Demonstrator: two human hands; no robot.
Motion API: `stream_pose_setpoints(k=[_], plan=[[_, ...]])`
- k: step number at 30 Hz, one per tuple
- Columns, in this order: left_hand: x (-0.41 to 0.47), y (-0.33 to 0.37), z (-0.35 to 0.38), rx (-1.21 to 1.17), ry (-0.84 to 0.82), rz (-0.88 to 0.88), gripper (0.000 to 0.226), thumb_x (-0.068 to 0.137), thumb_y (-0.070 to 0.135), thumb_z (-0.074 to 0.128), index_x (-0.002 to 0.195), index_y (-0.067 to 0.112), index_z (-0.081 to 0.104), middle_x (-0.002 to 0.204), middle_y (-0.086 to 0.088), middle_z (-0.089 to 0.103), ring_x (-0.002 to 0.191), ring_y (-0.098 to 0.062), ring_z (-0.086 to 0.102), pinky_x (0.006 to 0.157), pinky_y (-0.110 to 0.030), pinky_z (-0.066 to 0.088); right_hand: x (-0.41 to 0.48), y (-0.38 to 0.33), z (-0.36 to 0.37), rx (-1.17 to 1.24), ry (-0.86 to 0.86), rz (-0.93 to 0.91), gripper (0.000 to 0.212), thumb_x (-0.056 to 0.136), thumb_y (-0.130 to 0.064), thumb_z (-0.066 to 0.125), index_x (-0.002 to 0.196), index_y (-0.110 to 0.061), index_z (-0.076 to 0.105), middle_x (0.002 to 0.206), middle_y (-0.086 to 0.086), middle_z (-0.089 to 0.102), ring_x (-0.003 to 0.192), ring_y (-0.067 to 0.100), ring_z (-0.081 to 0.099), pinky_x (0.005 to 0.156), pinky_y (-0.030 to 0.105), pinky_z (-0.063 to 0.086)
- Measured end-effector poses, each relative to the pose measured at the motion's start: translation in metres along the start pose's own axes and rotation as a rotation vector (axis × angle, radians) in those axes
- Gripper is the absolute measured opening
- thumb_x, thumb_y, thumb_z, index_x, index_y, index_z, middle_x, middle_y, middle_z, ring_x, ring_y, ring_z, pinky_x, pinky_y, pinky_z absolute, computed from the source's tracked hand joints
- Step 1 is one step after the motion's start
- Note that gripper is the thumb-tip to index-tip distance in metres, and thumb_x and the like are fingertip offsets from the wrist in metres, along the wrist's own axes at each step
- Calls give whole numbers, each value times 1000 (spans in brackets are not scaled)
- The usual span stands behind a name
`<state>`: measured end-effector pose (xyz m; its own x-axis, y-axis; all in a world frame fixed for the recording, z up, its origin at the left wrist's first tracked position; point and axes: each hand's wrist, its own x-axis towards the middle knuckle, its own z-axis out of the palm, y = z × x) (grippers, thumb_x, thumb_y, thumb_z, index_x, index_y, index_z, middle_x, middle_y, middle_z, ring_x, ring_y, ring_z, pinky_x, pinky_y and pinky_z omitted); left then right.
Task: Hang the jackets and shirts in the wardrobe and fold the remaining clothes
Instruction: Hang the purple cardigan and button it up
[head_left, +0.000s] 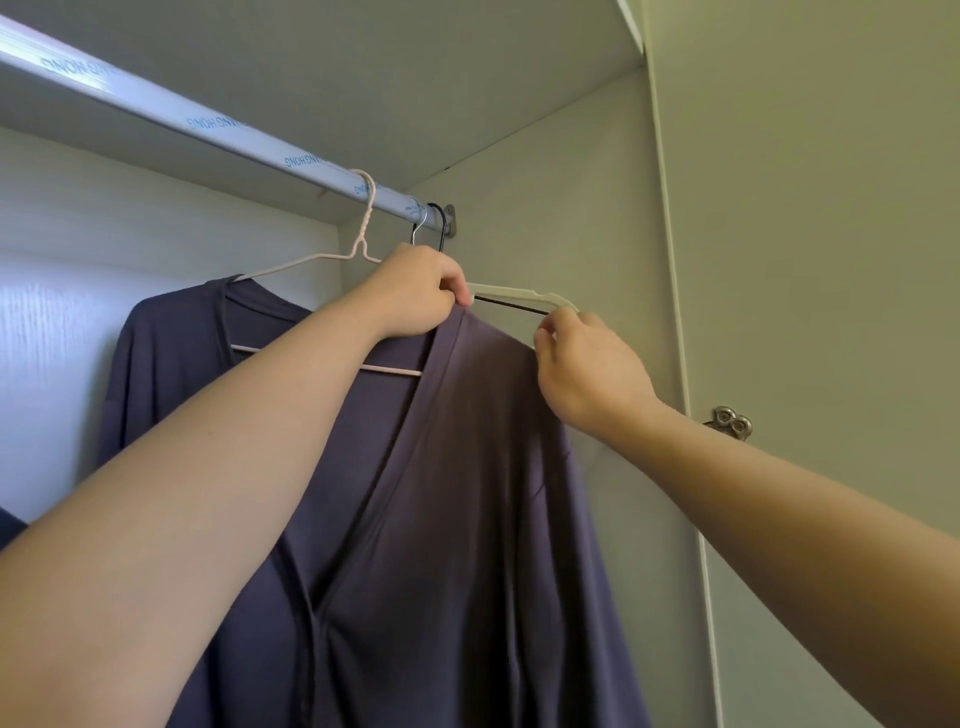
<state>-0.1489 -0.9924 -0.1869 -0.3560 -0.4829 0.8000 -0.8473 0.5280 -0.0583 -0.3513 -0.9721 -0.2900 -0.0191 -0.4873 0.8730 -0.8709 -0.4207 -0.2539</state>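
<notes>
Inside the wardrobe, the purple garment hangs on a pink hanger hooked over the rail; the left hand pinches its collar. The right hand pinches its shoulder, just beside a cream hanger.

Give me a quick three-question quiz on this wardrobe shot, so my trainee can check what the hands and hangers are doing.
1. True or false: the pink wire hanger is hooked over the rail.
2. What does the right hand pinch? A) the cream hanger B) the rail C) the pink wire hanger
3. Fill in the colour: the left hand pinches the top of the ___ garment.

Key: 1 true; 2 A; 3 purple.
</notes>
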Motion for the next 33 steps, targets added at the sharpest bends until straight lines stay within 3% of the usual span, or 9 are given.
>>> stream_pose_setpoints(k=[5, 7, 11, 15, 18, 22, 27, 29, 33], plan=[[-5, -5, 4, -56, 40, -7, 29, 86, -3, 59, 95, 17, 79, 93, 4, 74, 89, -11, 65, 79, -12, 45, 8, -20, 12, -65, -17, -92, 40, 104, -41, 38, 121, -11, 60, 125, 15, 58, 115, 39, 54, 94, 47, 49], [-6, -6, 5, -67, 108, 0, 31, 84, -4, 58, 92, 19, 78, 90, 6, 70, 86, -11, 62, 75, -8, 42, 12, -29, 17, -125, -13, -179, 38, 104, -37, 39, 121, -9, 59, 122, 16, 59, 113, 39, 54, 91, 47, 48], [-16, -17, 1, -87, 413, -34, 30, 77, -5, 52, 77, 18, 72, 88, 4, 64, 84, -17, 56, 76, -28, 45, 23, -45, 28, -169, -18, -226, 33, 105, -33, 38, 120, -10, 56, 121, 17, 60, 112, 41, 56, 86, 47, 44], [-40, -43, -10, 32, 664, -29, 23, 74, -3, 45, 73, 10, 65, 84, -5, 62, 87, -30, 54, 76, -36, 41, 36, -53, 36, -114, 19, -97, 34, 104, -34, 38, 126, -13, 53, 124, 16, 57, 117, 41, 52, 94, 50, 39], [-57, -75, -17, 114, 773, -179, 26, 77, -2, 47, 87, 12, 67, 98, -10, 63, 98, -34, 54, 85, -40, 38, 39, -63, 43, -197, 145, -136, 31, 97, -28, 48, 124, -14, 53, 123, 15, 54, 113, 40, 49, 91, 48, 37], [-82, -126, -26, 76, 858, -583, 31, 86, 0, 47, 105, 14, 68, 114, -11, 64, 114, -35, 53, 93, -41, 38, 38, -91, 52, -273, 275, -402, 34, 84, -20, 56, 116, -13, 58, 121, 14, 54, 108, 38, 49, 88, 47, 35], [-126, -170, -26, -171, 774, -933, 32, 93, 6, 43, 112, 15, 68, 122, -9, 68, 114, -35, 59, 85, -34, 43, 31, -140, 75, -161, 59, -633, 19, 96, -29, 48, 104, -16, 59, 104, 9, 58, 98, 36, 54, 79, 42, 42], [-140, -178, -21, -305, 726, -935, 29, 95, 7, 44, 109, 10, 68, 119, -13, 70, 110, -36, 62, 80, -37, 48, 28, -159, 85, 34, -77, -544, 22, 98, -31, 47, 106, -15, 60, 107, 9, 59, 100, 36, 55, 80, 42, 46], [-159, -183, -20, -455, 668, -838, 18, 96, 11, 58, 108, 21, 66, 110, 0, 69, 92, -16, 65, 74, -27, 50, 35, -191, 106, 352, -242, -304, 22, 96, -28, 53, 108, -12, 62, 107, 12, 67, 103, 36, 60, 82, 39, 51]])
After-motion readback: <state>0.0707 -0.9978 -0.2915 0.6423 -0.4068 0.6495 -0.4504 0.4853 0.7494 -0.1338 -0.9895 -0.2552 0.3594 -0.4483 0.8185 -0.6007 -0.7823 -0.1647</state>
